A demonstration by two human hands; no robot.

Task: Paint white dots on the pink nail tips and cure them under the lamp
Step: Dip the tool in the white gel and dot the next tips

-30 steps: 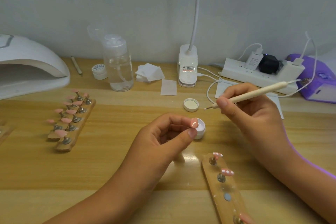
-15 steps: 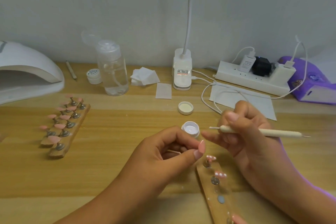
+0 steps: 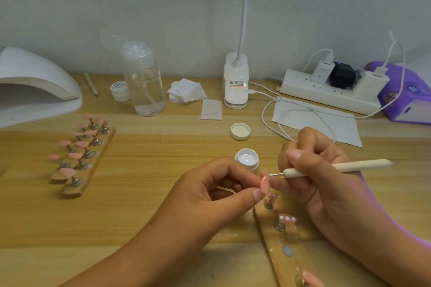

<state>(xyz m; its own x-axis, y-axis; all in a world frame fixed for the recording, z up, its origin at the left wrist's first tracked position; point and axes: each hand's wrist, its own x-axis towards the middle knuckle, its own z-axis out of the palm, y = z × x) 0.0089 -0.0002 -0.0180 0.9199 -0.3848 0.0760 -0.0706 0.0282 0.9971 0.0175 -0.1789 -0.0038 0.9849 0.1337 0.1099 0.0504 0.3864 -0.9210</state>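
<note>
My left hand (image 3: 210,191) pinches a pink nail tip (image 3: 264,185) between thumb and forefinger. My right hand (image 3: 321,177) grips a cream dotting pen (image 3: 338,166) like a pencil; its metal point carries a white bead right at the tip's upper edge. An open pot of white gel (image 3: 247,159) stands just behind my fingers, its lid (image 3: 240,131) farther back. Below my hands lies a wooden holder strip (image 3: 284,247) with two dotted pink tips (image 3: 287,218) on its stands. The white curing lamp (image 3: 35,86) sits at the far left.
Two wooden strips with several plain pink tips (image 3: 81,154) lie at the left. At the back stand a clear pump bottle (image 3: 144,81), a small jar (image 3: 120,91), wipes (image 3: 186,91), a desk lamp base (image 3: 235,81), a power strip (image 3: 326,91) with cables, and a purple tissue pack (image 3: 405,95).
My right hand came down from beside the gel pot, swung the pen round, and brought its point to the nail tip. My left hand lowered the tip toward the holder strip.
</note>
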